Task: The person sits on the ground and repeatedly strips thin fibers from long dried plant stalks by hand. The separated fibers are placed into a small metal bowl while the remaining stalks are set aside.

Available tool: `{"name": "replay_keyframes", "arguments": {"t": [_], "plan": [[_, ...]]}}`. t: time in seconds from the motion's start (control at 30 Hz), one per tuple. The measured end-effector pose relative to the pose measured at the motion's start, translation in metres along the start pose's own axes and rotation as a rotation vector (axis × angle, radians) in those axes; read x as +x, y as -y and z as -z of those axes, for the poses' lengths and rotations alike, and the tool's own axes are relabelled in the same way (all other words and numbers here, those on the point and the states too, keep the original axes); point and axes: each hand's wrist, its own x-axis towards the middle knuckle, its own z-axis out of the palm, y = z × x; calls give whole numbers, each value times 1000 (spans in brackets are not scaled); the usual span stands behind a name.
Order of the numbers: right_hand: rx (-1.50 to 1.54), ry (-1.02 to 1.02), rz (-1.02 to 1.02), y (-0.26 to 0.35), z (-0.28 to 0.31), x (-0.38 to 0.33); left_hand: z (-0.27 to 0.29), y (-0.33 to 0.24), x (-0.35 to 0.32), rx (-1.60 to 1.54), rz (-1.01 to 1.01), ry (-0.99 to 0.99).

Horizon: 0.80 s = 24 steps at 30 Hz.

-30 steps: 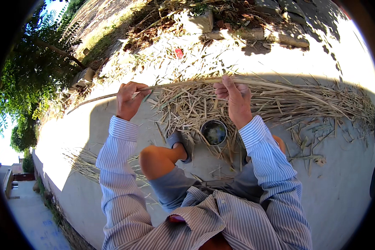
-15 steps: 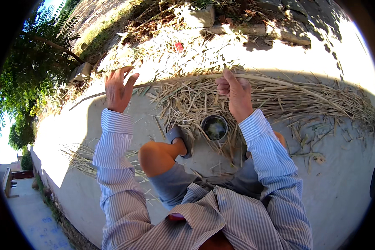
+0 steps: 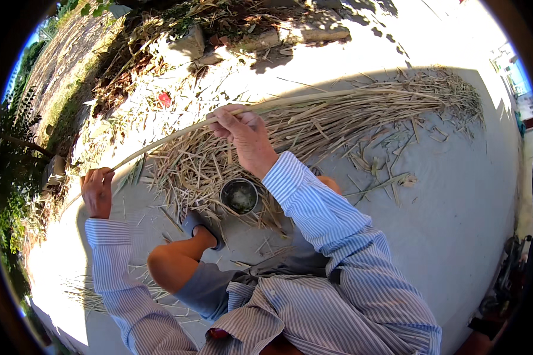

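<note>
A long, thin dry stalk (image 3: 163,141) is stretched across in front of me, its left part sloping down. My right hand (image 3: 243,137) is closed round it, thumb on top. Farther left, my left hand (image 3: 97,192) pinches the same stalk near its thin end. Beneath and to the right of my right hand spreads a long heap of dry stalks (image 3: 361,109), lying mostly side by side. Broken stalk pieces (image 3: 183,174) are piled at its left end. Below my right hand a round bowl (image 3: 239,196) holds something dark and wet-looking.
My sandalled foot (image 3: 202,229) rests left of the bowl. More stalks (image 3: 86,294) lie at the lower left. Stone blocks (image 3: 186,47) and leaf litter border the far side. A small red packet (image 3: 164,100) lies among scattered scraps. Dark machinery (image 3: 503,278) stands at the right edge.
My left hand has gone from open and raised to pinching the stalk, farther left and lower. My right hand keeps its hold on the stalk. The whole view has swung to the right.
</note>
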Motion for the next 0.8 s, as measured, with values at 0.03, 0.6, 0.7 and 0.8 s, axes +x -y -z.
{"name": "replay_keyframes", "arguments": {"t": [0.03, 0.6, 0.7, 0.8], "plan": [[-38, 13, 23, 5, -2, -2, 2, 21, -16, 47, 121, 59], [-288, -281, 233, 41, 27, 24, -44, -97, 13, -356, -16, -216], [-289, -357, 164, 47, 41, 27, -47, -110, 21, -398, -9, -291], [-305, -371, 141, 53, 53, 27, -54, -124, 23, -620, 185, -278]]}}
